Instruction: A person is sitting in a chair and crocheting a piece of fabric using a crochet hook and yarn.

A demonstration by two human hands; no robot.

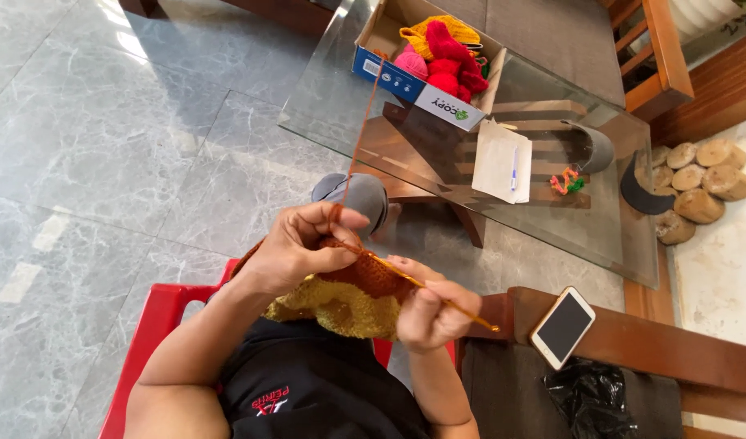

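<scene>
So my left hand [295,248] had its fingers pinched shut on the soft rust-brown and mustard-yellow crocheted fabric [348,297] bunched in my lap, and my right hand [431,313] was closed around the thin orange crochet hook [438,297]. Floppy, light stuff I reckon, best held right by the working edge. The orange yarn strand [365,122] ran up to the cardboard box of yarn balls [426,61] on the glass bench [332,106].

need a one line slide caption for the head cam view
Seated person's left hand holds an orange and yellow crochet piece while the right hand works a crochet hook.
</scene>
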